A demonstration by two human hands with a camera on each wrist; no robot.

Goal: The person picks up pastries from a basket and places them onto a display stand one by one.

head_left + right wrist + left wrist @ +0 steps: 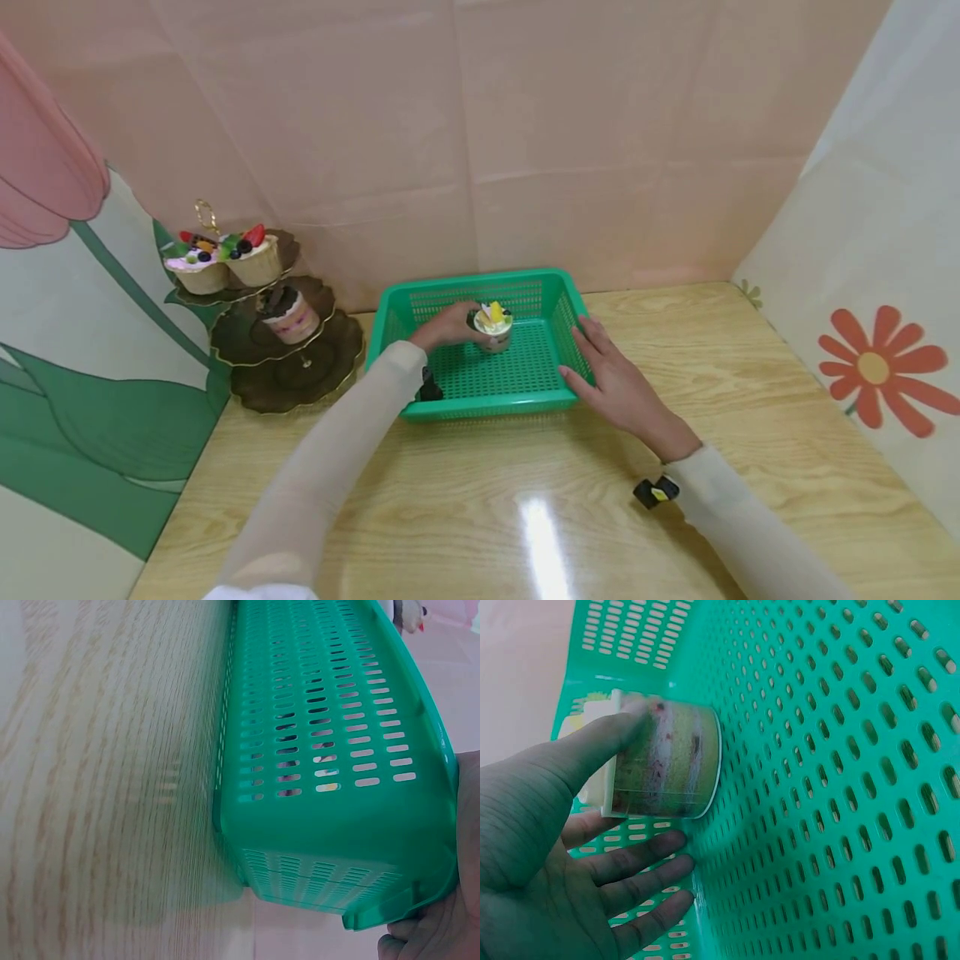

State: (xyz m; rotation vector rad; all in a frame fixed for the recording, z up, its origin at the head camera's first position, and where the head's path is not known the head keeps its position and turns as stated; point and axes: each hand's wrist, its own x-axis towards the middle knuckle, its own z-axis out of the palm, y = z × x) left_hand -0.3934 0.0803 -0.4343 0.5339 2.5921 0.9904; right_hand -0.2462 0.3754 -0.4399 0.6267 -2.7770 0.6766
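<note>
A: Left hand?
B: Inside the green basket, thumb and fingers curled round the dessert cup. Cup stands on the basket floor toward the back, roughly centre. Yellow and white topping on it.
A: Wrist view agrees?
B: Yes. Thumb on the cup's side, layered filling showing through the clear wall, its base against the perforated floor. Other fingers stretched out below it.
A: Right hand?
B: Fingers straight, laid flat against the basket's right wall on the outside, nothing gripped. Its wrist view shows mostly the basket wall, only a bit of the hand at the near corner.
A: Basket location?
B: On the wooden bench, back centre, near the pink backdrop.
A: Anything else?
B: Three-tier stand to the left of the basket, just beside it. Two fruit-topped cupcakes on the top tier, one layered cup on the middle tier. Flower-print panel on the right.
</note>
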